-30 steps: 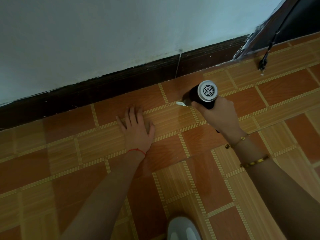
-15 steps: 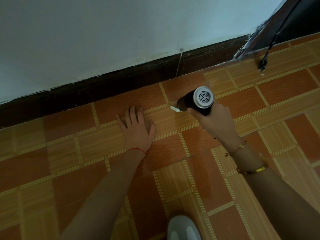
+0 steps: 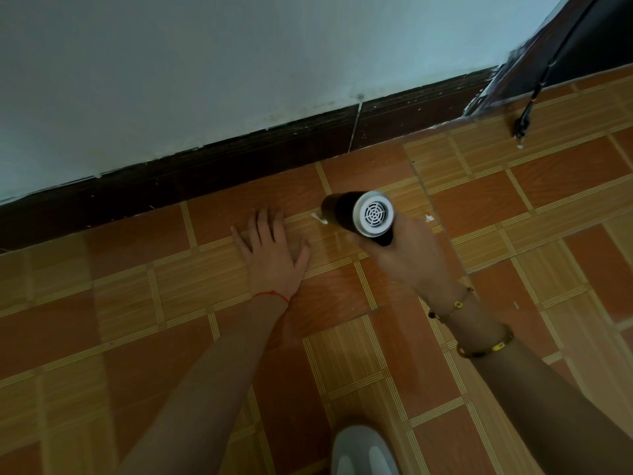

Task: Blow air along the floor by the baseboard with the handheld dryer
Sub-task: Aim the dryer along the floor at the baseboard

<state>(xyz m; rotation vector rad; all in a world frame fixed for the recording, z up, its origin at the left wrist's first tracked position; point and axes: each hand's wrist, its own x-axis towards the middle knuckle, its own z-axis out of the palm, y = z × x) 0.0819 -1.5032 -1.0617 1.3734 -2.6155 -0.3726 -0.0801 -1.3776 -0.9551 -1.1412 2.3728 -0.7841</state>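
Right hand [image 3: 407,258] wrapped around black dryer [image 3: 358,214], white rear grille facing up, nozzle aimed low toward dark baseboard [image 3: 239,173], just above tiled floor [image 3: 137,303]. Left hand [image 3: 272,255] flat on floor beside nozzle, fingers spread. White fleck [image 3: 317,218] near nozzle.

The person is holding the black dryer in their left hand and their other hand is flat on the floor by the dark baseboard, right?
Not quite. The head view shows the right hand gripping the dryer, not the left. The left hand is the one lying flat on the floor by the dark baseboard.
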